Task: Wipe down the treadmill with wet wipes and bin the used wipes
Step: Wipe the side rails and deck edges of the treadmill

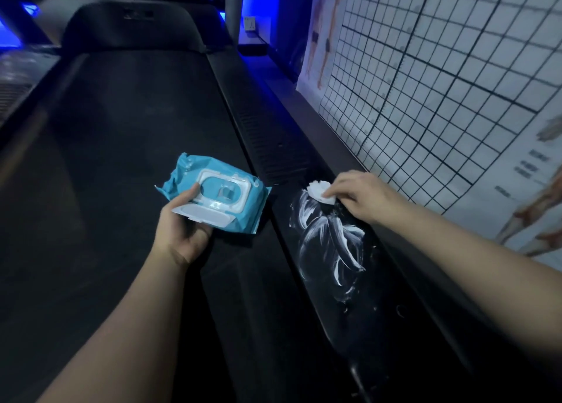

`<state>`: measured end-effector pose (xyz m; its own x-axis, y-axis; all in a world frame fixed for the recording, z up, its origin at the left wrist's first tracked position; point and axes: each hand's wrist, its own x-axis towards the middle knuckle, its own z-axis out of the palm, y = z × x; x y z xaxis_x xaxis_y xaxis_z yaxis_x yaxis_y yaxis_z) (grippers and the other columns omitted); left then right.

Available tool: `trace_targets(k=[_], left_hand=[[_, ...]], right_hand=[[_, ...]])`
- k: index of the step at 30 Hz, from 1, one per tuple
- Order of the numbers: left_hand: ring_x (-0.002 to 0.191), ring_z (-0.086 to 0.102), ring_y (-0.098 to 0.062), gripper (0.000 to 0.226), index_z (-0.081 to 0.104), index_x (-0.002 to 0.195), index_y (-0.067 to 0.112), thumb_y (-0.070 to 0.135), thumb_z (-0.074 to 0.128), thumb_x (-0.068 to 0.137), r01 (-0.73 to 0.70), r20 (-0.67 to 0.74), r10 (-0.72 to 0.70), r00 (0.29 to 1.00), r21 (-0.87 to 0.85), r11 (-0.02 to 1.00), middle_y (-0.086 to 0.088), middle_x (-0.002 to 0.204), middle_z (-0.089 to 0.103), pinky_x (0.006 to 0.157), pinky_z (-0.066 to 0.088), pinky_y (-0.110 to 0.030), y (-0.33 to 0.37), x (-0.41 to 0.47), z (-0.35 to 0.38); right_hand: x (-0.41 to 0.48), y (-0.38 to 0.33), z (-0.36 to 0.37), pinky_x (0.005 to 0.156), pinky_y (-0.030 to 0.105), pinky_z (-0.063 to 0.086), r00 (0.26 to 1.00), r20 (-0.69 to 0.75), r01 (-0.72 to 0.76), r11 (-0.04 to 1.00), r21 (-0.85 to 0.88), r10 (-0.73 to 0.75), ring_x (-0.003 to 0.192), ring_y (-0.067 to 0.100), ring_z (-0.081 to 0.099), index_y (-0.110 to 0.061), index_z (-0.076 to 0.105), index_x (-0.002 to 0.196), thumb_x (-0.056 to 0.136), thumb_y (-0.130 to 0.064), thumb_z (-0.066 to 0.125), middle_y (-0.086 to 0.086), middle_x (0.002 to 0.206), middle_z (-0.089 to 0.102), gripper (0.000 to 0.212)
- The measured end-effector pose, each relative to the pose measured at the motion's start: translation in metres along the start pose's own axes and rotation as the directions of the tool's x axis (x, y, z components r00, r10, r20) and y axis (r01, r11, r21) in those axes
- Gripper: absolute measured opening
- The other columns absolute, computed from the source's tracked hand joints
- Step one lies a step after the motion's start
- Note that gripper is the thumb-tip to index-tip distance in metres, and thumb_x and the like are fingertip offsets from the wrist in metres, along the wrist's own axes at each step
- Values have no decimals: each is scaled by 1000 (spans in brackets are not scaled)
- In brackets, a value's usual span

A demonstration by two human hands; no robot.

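A black treadmill belt point(121, 174) stretches away from me, with its right side rail point(349, 281) running beside a wall. My left hand point(179, 226) holds a blue pack of wet wipes point(219, 189) above the belt, its white flip lid hanging open. My right hand point(362, 195) presses a crumpled white wipe point(319, 191) onto the right side rail. White wet streaks point(328, 238) fan out on the rail just below the wipe.
A white poster with a black grid and body figures point(441, 68) covers the wall close to the right rail. The treadmill's dark front hood point(133, 25) rises at the far end. Blue light glows behind it. No bin is in view.
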<state>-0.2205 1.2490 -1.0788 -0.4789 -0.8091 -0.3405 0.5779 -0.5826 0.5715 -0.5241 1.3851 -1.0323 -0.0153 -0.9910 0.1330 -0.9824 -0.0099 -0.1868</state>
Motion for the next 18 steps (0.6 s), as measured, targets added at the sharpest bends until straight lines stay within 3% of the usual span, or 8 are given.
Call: trace_targets(k=[5, 8, 10, 12, 15, 18], left_hand=[[121, 72, -30, 25, 69, 123, 4, 15, 56, 105, -4, 17, 4, 1000, -23, 1000, -15, 130, 74, 115, 48, -50, 2, 3, -4], [123, 71, -30, 27, 69, 126, 4, 15, 56, 105, 7, 26, -6, 1000, -21, 1000, -15, 132, 73, 114, 48, -49, 1, 6, -7], [122, 71, -30, 27, 68, 127, 4, 15, 55, 105, 14, 31, -13, 999, -34, 999, -15, 132, 72, 112, 50, -48, 2, 6, -6], [121, 72, -30, 27, 68, 127, 4, 15, 55, 106, 22, 29, -21, 999, -31, 999, -15, 132, 73, 110, 51, -48, 3, 7, -6], [119, 73, -28, 27, 68, 126, 4, 15, 55, 106, 24, 15, -24, 1000, -34, 999, -14, 129, 74, 105, 57, -47, 3, 5, -3], [113, 75, -28, 26, 69, 123, 3, 15, 55, 106, 33, 14, -32, 999, -36, 999, -15, 126, 75, 97, 61, -47, 5, 3, -2]], right_hand=[[-2, -16, -27, 98, 35, 43, 980, 191, -29, 990, -141, 56, 96, 11, 64, -37, 79, 99, 87, -21, 69, -27, 76, 55, 23], [-3, -20, -42, 86, 30, 52, 940, 326, -89, 994, -55, 102, 93, 5, 64, -39, 78, 100, 86, -32, 72, -21, 84, 67, 17], [-1, -15, -50, 77, 19, 52, 964, 244, -138, 984, 115, 107, 88, -1, 65, -35, 78, 99, 87, -29, 73, -17, 92, 72, 15], [7, -6, -54, 67, 16, 51, 980, 54, -197, 943, 270, 189, 81, -1, 65, -30, 78, 96, 88, -22, 71, -14, 89, 73, 13], [22, 6, -37, 68, 29, 46, 953, -81, -271, 942, 197, 291, 81, 12, 63, -23, 76, 94, 89, -21, 66, -8, 88, 69, 12], [24, 3, -9, 83, 30, 44, 976, -36, -214, 974, 70, 217, 99, 22, 62, -18, 75, 103, 91, -17, 62, -1, 103, 68, 17]])
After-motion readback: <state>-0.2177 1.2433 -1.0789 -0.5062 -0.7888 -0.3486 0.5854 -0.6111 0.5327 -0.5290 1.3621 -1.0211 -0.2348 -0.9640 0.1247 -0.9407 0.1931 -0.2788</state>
